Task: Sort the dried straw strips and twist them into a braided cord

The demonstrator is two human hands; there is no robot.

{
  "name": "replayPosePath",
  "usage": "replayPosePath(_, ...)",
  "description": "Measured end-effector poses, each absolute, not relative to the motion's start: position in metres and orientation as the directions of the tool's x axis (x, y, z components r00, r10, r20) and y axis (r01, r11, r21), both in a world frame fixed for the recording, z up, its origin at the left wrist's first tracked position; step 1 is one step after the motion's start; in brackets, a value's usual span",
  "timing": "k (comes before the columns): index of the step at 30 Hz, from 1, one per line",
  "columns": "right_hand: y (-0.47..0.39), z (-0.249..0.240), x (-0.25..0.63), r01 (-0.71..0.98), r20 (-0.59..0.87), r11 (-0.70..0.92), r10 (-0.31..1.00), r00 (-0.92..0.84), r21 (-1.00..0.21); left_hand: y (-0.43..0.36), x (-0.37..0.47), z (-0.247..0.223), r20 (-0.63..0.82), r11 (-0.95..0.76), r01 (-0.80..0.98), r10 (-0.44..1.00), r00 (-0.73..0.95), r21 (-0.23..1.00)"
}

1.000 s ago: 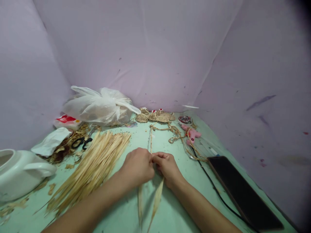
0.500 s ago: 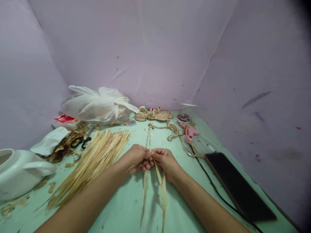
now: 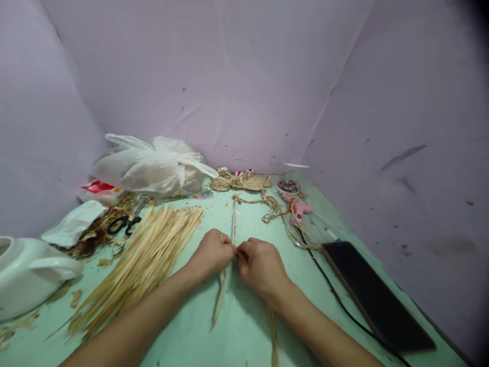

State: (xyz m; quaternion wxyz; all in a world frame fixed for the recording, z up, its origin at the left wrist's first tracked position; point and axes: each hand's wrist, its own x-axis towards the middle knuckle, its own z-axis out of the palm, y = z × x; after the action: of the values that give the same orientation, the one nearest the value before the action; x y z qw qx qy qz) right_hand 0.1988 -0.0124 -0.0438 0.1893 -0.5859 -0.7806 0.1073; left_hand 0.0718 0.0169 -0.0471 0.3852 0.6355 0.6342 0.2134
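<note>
A thin braid of dried plant fibre runs straight toward me from the back of the table. At its near end my left hand and my right hand pinch the strands, fingertips almost touching. One loose strip hangs below my left hand. Another pale strip comes out beneath my right wrist. The fingers hide the spot where the strands cross. Left of my hands lies a spread bundle of dry fibre strips.
Black-handled scissors, a white pitcher and a plastic bag stand left. Woven pieces sit at the back. On the right are coiled braided cord, a pink glue gun, its black cable and a dark tablet-like slab.
My hands have turned and drawn slightly apart, knuckles now facing up. The hanging strips have separated, one shifting left and the other right under my right wrist.
</note>
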Motion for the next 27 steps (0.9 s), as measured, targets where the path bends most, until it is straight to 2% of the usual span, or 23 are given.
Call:
replayPosePath(3, -0.024, -0.031, 0.193, 0.939, 0.084, 0.244, 0.970, -0.230, -0.243, 0.015, 0.074, -0.048, -0.231, 0.127, 0.571, 0.966, 0.114, 0.811)
replayPosePath(7, -0.039, -0.021, 0.184, 0.948, -0.036, 0.279, 0.957, -0.288, -0.154, 0.011, 0.076, -0.038, -0.299, 0.236, 0.393, 0.948, 0.107, 0.889)
replayPosePath(11, -0.049, -0.025, 0.175, 0.921, -0.056, 0.357, 0.928, -0.369, -0.154, 0.007, 0.074, -0.025, -0.396, 0.331, 0.329, 0.905, 0.154, 0.884)
replayPosePath(14, -0.054, -0.028, 0.169, 0.911, -0.067, 0.378, 0.917, -0.393, -0.165, 0.009, 0.072, -0.019, -0.443, 0.356, 0.378, 0.879, 0.175, 0.855)
replayPosePath(17, -0.056, -0.019, 0.171, 0.903, -0.142, 0.388, 0.898, -0.416, -0.187, 0.013, 0.068, -0.018, -0.489, 0.381, 0.430, 0.855, 0.172, 0.818)
replayPosePath(20, -0.050, -0.002, 0.187, 0.870, -0.221, 0.379, 0.862, -0.456, -0.316, 0.017, 0.063, -0.019, -0.495, 0.380, 0.421, 0.843, 0.208, 0.824)
replayPosePath(22, -0.038, 0.007, 0.201, 0.829, -0.142, 0.261, 0.917, -0.373, -0.495, 0.019, 0.059, -0.019, -0.493, 0.373, 0.412, 0.836, 0.239, 0.832)
replayPosePath(24, -0.022, 0.009, 0.211, 0.711, 0.005, 0.112, 0.989, -0.150, -0.695, 0.019, 0.057, -0.018, -0.495, 0.372, 0.402, 0.828, 0.263, 0.837)
replayPosePath(25, -0.014, 0.007, 0.212, 0.589, -0.016, 0.044, 0.995, -0.097, -0.807, 0.019, 0.056, -0.017, -0.492, 0.373, 0.392, 0.828, 0.269, 0.841)
replayPosePath(26, -0.008, 0.003, 0.211, 0.447, -0.136, -0.071, 0.984, -0.115, -0.892, 0.019, 0.056, -0.016, -0.491, 0.375, 0.383, 0.828, 0.271, 0.844)
replayPosePath(27, -0.003, -0.003, 0.208, 0.315, -0.278, -0.218, 0.948, -0.157, -0.924, 0.019, 0.056, -0.016, -0.490, 0.376, 0.380, 0.829, 0.269, 0.845)
